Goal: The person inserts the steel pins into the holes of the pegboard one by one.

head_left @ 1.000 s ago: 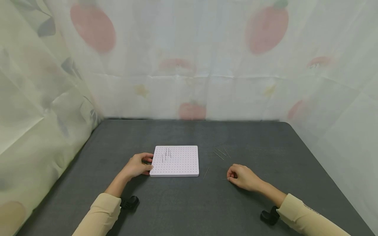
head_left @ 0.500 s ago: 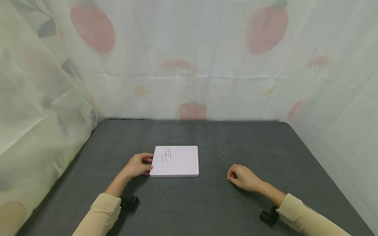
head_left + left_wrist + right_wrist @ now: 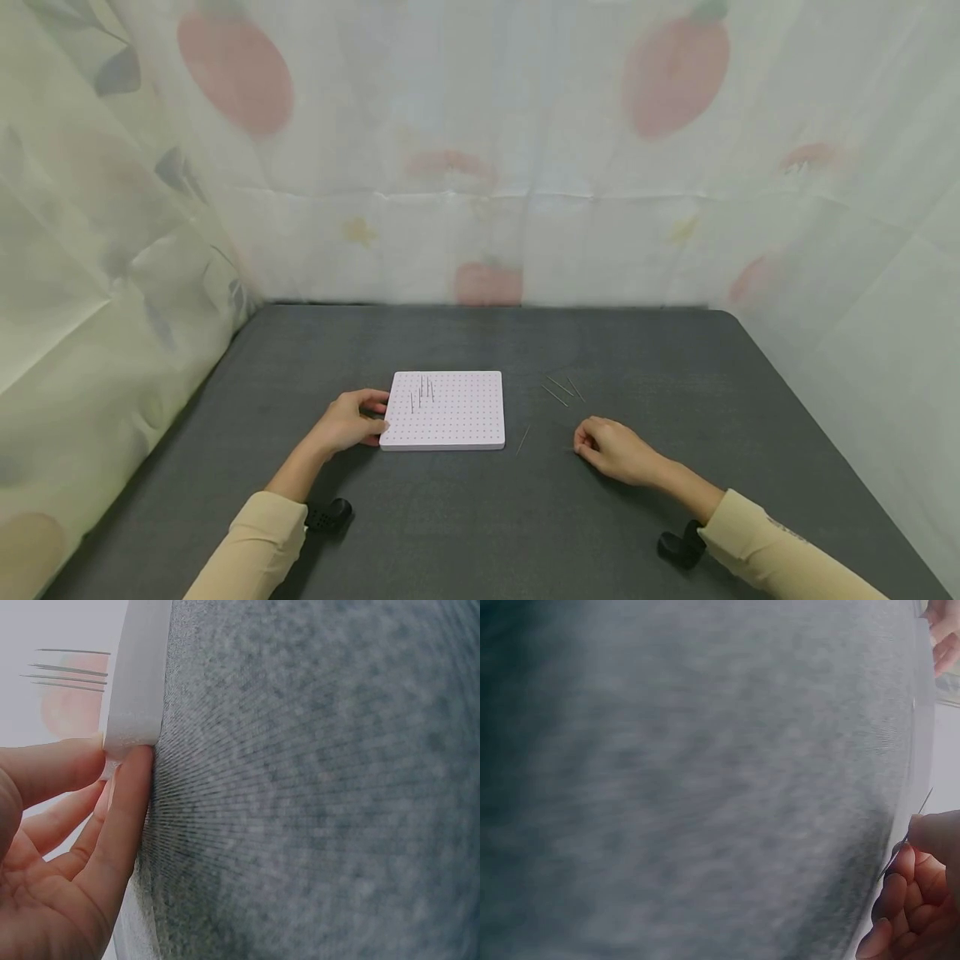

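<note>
Grey tabletop, fruit-print curtain behind. Your left grip, thumb on top, holds the left edge of the white pegboard; your right grip, well right, pinches a metal pin.

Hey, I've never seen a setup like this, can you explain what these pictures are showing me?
There's no machine here, just a person's two bare hands. The widest picture comes from a camera worn on the head, looking forward and down; the other two come from cameras on each wrist.

On the dark table sits a white board full of little holes, with several upright pins standing in it. Four loose pins lie to its right.

The left hand has its grip on the board's left edge. The right hand pinches a thin pin, plain only in the right wrist picture.
</note>
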`<state>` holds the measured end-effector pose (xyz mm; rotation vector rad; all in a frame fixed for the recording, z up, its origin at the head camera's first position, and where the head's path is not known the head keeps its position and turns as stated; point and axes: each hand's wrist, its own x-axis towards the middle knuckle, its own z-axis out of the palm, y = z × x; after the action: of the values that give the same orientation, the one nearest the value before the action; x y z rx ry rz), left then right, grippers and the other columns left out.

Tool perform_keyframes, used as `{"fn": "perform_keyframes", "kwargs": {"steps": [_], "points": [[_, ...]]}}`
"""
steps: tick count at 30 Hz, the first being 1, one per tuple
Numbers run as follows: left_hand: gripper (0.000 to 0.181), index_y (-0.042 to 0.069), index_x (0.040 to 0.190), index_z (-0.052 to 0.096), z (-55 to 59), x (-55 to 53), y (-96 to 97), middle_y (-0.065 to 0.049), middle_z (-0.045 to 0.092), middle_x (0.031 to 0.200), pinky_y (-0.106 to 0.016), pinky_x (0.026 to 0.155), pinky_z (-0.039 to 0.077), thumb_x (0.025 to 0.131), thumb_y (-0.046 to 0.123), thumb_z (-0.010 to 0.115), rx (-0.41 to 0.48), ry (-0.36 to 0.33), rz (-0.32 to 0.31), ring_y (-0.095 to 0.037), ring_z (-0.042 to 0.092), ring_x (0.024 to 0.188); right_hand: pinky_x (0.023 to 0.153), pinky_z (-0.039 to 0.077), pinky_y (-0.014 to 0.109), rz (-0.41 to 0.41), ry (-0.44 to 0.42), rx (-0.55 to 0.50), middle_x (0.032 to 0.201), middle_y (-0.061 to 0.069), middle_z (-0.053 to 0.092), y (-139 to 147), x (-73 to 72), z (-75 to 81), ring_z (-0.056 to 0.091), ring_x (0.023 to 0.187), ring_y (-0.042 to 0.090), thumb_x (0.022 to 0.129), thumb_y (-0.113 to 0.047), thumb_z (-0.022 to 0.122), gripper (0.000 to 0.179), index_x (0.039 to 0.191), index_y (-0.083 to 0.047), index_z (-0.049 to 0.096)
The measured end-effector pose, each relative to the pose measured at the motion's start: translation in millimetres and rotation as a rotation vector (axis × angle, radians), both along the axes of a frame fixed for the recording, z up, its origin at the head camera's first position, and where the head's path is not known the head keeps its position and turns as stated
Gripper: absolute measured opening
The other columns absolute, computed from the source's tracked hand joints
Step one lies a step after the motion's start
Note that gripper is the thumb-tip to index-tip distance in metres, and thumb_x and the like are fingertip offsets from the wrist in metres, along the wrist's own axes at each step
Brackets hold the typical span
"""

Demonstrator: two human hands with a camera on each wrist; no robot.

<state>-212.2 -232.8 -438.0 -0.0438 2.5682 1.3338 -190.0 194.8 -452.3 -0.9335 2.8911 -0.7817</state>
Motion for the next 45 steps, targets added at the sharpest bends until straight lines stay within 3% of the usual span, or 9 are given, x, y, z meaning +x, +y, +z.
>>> {"fn": "perform_keyframes", "kwargs": {"steps": [6,22,35,45], "points": [[0.055,-0.005,0.138,0.05,1.1,1.4,0.5,-0.026,0.058,0.125,-0.035,0.07,0.063,0.086,-0.001,0.067,-0.003,0.0,0.001,-0.018,0.068,0.085,0.06,0.04,0.017,-0.015,0.018,-0.034,0.078,-0.006,0.057,-6,-5.6,5.3,0.042,0.069,-0.003,0.092,-0.006,0.063,0.01,0.086,-0.014,0.061],[0.055,-0.005,0.138,0.05,-0.6,0.1,0.6,-0.025,0.058,0.125,-0.035,0.069,0.063,0.086,-0.001,0.066,-0.011,0.004,0.003,-0.017,0.068,0.084,0.055,0.035,0.019,-0.071,-0.071,-0.143,0.075,-0.003,0.05,-28,-20.3,21.1,0.039,0.061,0.002,0.1,-0.012,0.054,0.006,0.097,-0.01,0.059],[0.054,-0.004,0.138,0.05,0.3,-0.2,0.7,-0.025,0.058,0.125,-0.034,0.069,0.063,0.086,-0.001,0.066,-0.01,0.003,0.009,-0.017,0.068,0.084,0.056,0.038,0.019,-0.076,-0.067,-0.209,0.078,-0.002,0.055,-53,-32.2,25.7,0.045,0.067,0.005,0.098,-0.014,0.056,0.008,0.098,-0.007,0.056],[0.055,-0.003,0.138,0.051,-1.0,-1.2,0.4,-0.024,0.059,0.125,-0.034,0.069,0.063,0.086,-0.001,0.067,-0.022,-0.001,0.013,-0.016,0.068,0.082,0.056,0.037,0.018,-0.056,-0.084,-0.28,0.081,0.0,0.055,-75,-39.1,25.4,0.046,0.07,0.008,0.093,-0.008,0.059,0.007,0.097,-0.012,0.054]]}}
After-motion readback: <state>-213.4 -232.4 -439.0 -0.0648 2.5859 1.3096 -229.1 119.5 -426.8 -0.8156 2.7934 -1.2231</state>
